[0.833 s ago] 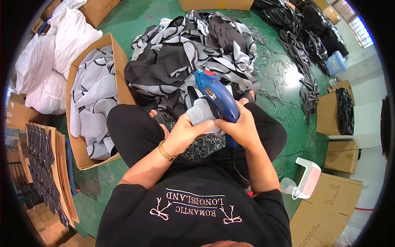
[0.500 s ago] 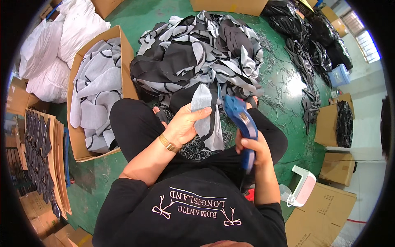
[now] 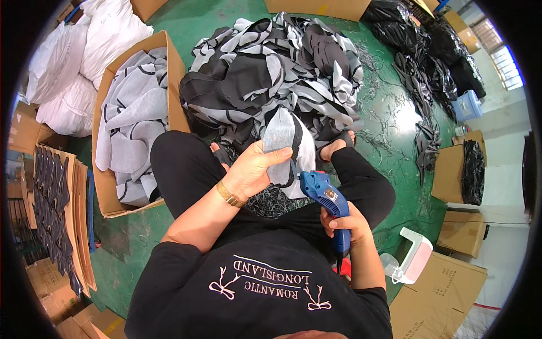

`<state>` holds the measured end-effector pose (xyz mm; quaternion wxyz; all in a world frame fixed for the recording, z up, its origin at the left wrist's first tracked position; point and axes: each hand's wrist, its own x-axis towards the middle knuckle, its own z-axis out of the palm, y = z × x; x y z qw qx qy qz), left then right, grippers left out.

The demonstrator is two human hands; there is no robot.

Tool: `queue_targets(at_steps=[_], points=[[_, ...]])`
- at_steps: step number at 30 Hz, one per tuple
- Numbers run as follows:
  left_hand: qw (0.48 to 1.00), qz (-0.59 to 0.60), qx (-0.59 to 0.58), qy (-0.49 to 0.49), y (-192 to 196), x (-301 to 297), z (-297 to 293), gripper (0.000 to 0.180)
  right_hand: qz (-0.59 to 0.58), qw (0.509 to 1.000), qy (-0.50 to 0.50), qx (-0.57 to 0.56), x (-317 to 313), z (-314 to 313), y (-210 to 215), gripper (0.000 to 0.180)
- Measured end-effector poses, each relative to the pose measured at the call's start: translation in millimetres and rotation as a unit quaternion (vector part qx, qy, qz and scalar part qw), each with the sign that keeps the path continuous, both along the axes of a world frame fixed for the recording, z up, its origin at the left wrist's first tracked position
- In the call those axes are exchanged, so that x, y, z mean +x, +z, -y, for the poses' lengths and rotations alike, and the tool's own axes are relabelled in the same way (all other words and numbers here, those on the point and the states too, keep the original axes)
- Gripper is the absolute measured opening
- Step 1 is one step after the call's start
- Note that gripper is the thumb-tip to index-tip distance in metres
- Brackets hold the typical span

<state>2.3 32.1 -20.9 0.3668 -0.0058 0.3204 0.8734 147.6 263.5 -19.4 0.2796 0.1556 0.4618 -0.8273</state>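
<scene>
Held a grey fabric piece (image 3: 279, 135) pinched between thumb and fingers of the left hand (image 3: 248, 172), with its long axis running forward toward the fabric pile (image 3: 243, 82). Gripped a blue power tool (image 3: 326, 196) round the handle in the right hand (image 3: 349, 221). Pointed its head forward and left, just beside the piece's lower right edge, with the left hand nearer the piece. Could not tell touching from a slight gap there.

Bulging white sacks (image 3: 116, 37) are heaped at the upper left of the glossy green floor (image 3: 130, 248). At the upper right, shiny black plastic bags (image 3: 389, 22) lie near a pale blue plastic bucket (image 3: 467, 106), with a bright barred window (image 3: 503, 61) beyond. Lower right, a white-and-pink plastic appliance (image 3: 418, 261) adjoins a large brown cardboard carton (image 3: 435, 299).
</scene>
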Motion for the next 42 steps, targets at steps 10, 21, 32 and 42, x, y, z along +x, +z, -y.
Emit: queue_targets(at_steps=[10,21,32,42], points=[[1.000,0.003,0.022,-0.011,4,8,0,0.026,-0.016,0.999,-0.015,-0.040,-4,10,-6,0.035],[0.998,-0.003,0.030,-0.046,6,19,-5,0.031,-0.009,0.979,-0.066,-0.192,-16,19,-16,0.034],[0.996,-0.079,-0.044,-0.001,-5,34,-20,0.028,-0.185,0.943,-0.109,0.256,-79,31,31,0.041],[0.996,-0.032,-0.072,0.029,-17,8,1,0.023,-0.142,0.974,-0.091,0.149,-68,30,17,0.037]])
